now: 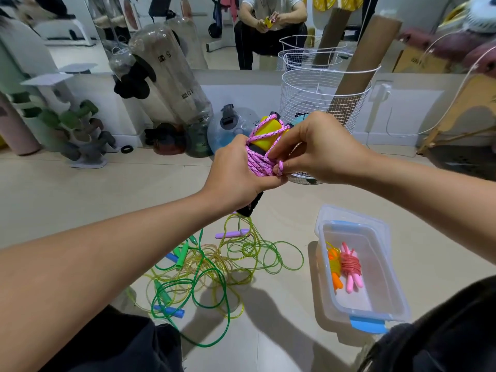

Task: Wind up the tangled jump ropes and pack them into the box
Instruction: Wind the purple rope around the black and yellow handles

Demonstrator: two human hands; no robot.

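Pink braided rope (261, 161) wound in tight coils round yellow-and-black handles (268, 131), held up over the floor in front of a white wire basket (322, 103). Left hand (236, 173) wrapped round the bundle from below, fingers curled about the handles, a black handle end (251, 206) poking out beneath the palm. Right hand (314, 149) pinching a loop of the pink rope at the side of the coil, between thumb and fingertips.

Below, on pale beige floor tiles (107, 189), a loose tangle of green and yellow ropes (212, 267) with green, blue and lilac handles. To its right, well apart, a clear plastic box (375, 296) with blue clips, holding two wound ropes at its far end: an orange-handled one (335, 267) and a pink-handled one (351, 269), touching.

Behind, along a mirrored wall (214, 36), tall clear cylinders (171, 76) marked "5" and "10", a rack of dumbbells (75, 124), a round blue water jug (236, 127), cardboard tubes (362, 68) standing in the basket, a wall socket with plug (382, 89).
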